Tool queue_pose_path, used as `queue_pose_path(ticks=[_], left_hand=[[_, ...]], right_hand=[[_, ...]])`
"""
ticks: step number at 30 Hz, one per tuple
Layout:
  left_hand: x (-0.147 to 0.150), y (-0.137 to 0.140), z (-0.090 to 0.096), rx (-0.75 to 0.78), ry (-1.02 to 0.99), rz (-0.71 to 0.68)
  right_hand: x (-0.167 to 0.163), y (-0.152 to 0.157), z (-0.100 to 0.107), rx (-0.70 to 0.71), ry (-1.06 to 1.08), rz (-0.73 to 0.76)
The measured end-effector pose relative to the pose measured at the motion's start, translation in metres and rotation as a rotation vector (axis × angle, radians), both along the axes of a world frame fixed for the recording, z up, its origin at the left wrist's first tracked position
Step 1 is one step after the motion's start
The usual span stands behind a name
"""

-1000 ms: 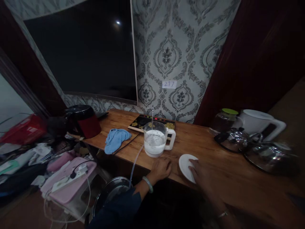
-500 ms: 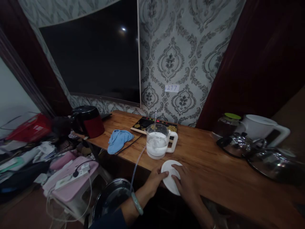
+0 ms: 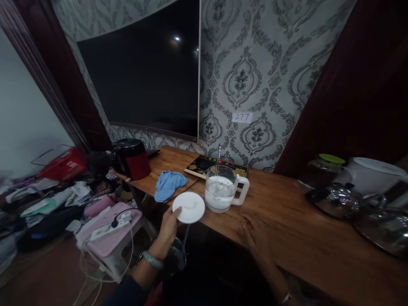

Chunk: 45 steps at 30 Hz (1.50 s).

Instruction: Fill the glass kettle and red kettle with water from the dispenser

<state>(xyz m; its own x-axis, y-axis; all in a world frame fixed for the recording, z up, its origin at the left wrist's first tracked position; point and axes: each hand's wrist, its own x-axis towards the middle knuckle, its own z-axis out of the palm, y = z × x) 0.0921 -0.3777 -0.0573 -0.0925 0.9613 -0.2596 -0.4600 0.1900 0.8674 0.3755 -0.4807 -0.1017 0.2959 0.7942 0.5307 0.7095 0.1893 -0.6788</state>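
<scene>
My left hand (image 3: 170, 224) grips a round white lid (image 3: 188, 208) by its edge, thumb on top, left of the glass pot. The glass pot (image 3: 219, 196) stands on the wooden counter (image 3: 283, 212), its white handle (image 3: 243, 189) pointing right. Water runs into it from a thin metal spout (image 3: 218, 158), and the liquid inside looks white and churned. My right hand (image 3: 254, 231) is off the lid, near the counter's front edge below the pot handle, fingers stretched out and holding nothing. Whether it touches the wood I cannot tell.
Behind the pot lies a black-gold induction cooker (image 3: 204, 165) with a red light. A blue cloth (image 3: 170, 185) and red-black kettle (image 3: 131, 160) are to the left. Shiny kettles (image 3: 340, 198) stand at right. A pink stool (image 3: 111, 229) holds a power strip (image 3: 110, 228).
My right hand has let go of the lid and moved right. My left hand has carried the lid to the left of the pot. The view has shifted left.
</scene>
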Motion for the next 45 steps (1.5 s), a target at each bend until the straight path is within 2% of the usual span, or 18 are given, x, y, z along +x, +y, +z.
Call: queue_pose_path(ticks=[4, 8, 13, 22, 26, 30, 35, 45], left_hand=[[-0.01, 0.026, -0.004, -0.025, 0.022, 0.167], [-0.009, 0.038, -0.011, -0.05, 0.045, 0.196], [-0.009, 0.044, -0.015, -0.045, 0.083, 0.185], [-0.011, 0.06, -0.013, -0.008, 0.101, 0.044], [-0.015, 0.077, -0.019, -0.034, 0.197, 0.031], [-0.015, 0.089, -0.025, 0.1, 0.298, 0.029], [-0.01, 0.095, -0.035, 0.274, 0.556, 0.15], [-0.004, 0.097, -0.046, 0.386, 0.935, 0.216]], right_hand=[[0.026, 0.002, -0.028, -0.072, 0.207, -0.15], [0.037, 0.002, -0.041, -0.094, 0.328, -0.21], [0.037, 0.004, -0.04, -0.122, 0.333, -0.224], [0.033, -0.001, -0.035, -0.154, 0.266, -0.193], [0.032, -0.002, -0.033, -0.137, 0.238, -0.211], [0.032, -0.003, -0.032, -0.156, 0.226, -0.199], [0.031, -0.002, -0.03, -0.128, 0.21, -0.189], [0.032, -0.002, -0.032, -0.136, 0.187, -0.211]])
